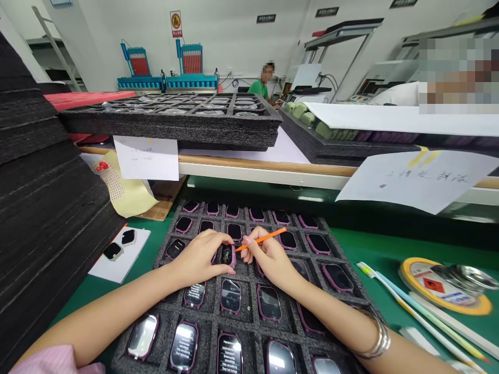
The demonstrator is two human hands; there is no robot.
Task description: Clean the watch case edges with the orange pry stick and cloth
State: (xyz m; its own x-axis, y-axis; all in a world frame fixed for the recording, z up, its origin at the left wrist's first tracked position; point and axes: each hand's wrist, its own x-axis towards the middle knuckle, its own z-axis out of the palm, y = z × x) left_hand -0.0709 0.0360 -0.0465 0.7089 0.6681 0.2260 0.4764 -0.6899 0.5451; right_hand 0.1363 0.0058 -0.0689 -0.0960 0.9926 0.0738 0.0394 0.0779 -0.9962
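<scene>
My left hand (202, 257) pinches a purple-cased smartwatch (228, 255) between thumb and fingers, its dark screen facing up with small marks lit on it. In my right hand (271, 257) is a thin orange pointed stick (270, 237), and its tip is at the right side of that watch. Both hands are over a black foam tray (248, 291) divided into square pockets. Similar purple watches lie in the pockets; some screens are dark, and others, such as the near watch (184, 345), show lines of white text.
To the left rise stacked black foam trays (42, 208), beside a white card (130, 257) bearing two watches. Toothbrushes (413, 306) and a yellow-rimmed round dispenser (444, 285) lie on the right. A shelf (249, 171) with loaded trays crosses ahead; a person in green (258, 87) sits beyond.
</scene>
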